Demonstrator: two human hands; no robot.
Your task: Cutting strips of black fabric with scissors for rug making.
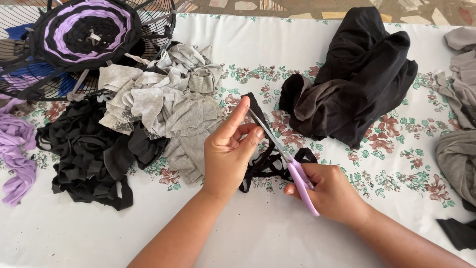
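Observation:
My left hand [229, 149] pinches the top of a narrow black fabric strip [263, 166], holding it taut above the table. My right hand [331, 191] grips purple-handled scissors [292, 166], whose blades run up and to the left along the strip toward my left fingers. The strip's lower loops lie on the cloth between my two hands.
A white floral tablecloth [396, 164] covers the table. Grey fabric scraps [168, 99] and a pile of black strips [87, 154] lie at left, purple fabric [15, 149] at far left. A wire fan guard [158, 25] holds a round woven purple-black mat [87, 27]. A black garment [357, 74] lies upper right, grey cloth [458, 149] at right.

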